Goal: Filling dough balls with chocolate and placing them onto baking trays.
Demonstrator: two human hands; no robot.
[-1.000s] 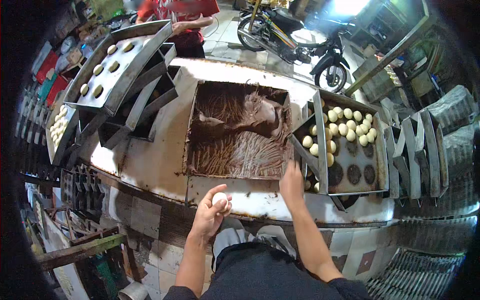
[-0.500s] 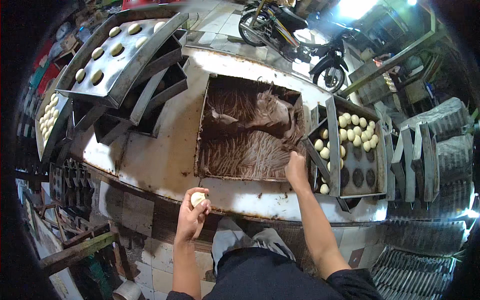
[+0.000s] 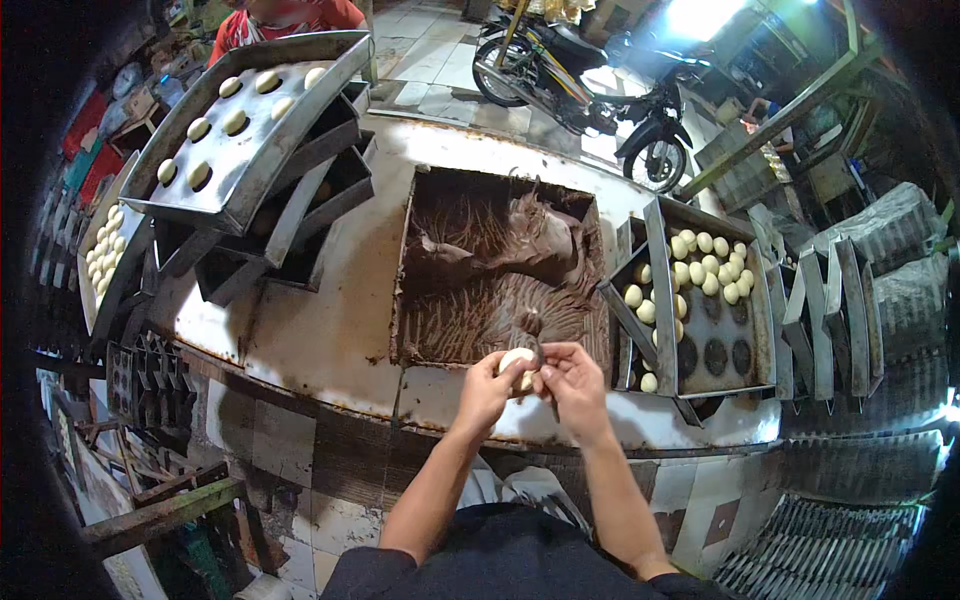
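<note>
Over the near edge of the worktable, my left hand (image 3: 482,396) is closed around a pale dough ball (image 3: 515,358). Right beside it, my right hand (image 3: 578,394) pinches a thin, dark spatula (image 3: 538,354), which slants up past the dough. A lump of brown paste (image 3: 529,321) clings to the upper end of this tool. My fingers hide how far the dough is opened and whether the paste touches it. Just beyond both hands, a square bin holds smooth brown filling (image 3: 455,320), ridged by scraping and heaped at its far right.
Metal trays with dough balls stand at right (image 3: 765,330) and, stacked crookedly, at left (image 3: 245,200). The white tabletop (image 3: 370,235) surrounds the bin. Behind the left stack is a person in a red shirt (image 3: 340,14). A motorcycle (image 3: 570,75) is parked beyond the table.
My right hand has come back from the bin with paste on the spatula. My left hand has moved right and up with the dough ball, meeting it. A person in red has appeared behind the left trays.
</note>
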